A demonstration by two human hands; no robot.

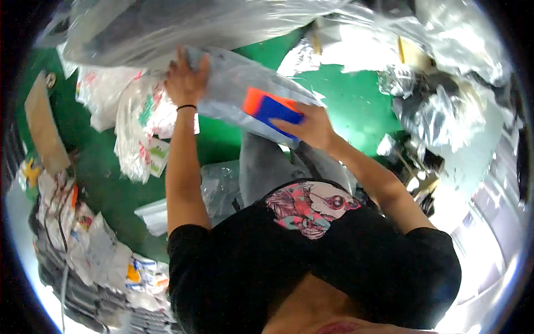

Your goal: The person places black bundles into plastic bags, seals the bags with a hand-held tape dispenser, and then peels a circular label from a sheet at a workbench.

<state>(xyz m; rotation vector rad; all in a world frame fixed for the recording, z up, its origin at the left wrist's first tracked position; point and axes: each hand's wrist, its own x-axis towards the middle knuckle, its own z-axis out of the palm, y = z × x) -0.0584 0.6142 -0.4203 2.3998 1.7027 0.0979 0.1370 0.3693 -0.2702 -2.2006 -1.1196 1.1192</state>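
Note:
A long, clear plastic bag [231, 69] stretches across in front of me, above my legs. My left hand [187, 80] lies on its left end with the fingers spread. In my right hand [308, 127] is a flat, blocky thing, blue with an orange end [275, 111], gripped from its right side. It rests over the bag, and I cannot make out its exact kind. A dark band circles my left wrist.
Large sheets of clear plastic [183, 28] fill the far side. White printed plastic bags [142, 114] lie on the green floor [105, 189] at left, beside a brown board [45, 125]. Crumpled clear plastic [445, 111] is heaped at right. More packaging [97, 245] piles up at lower left.

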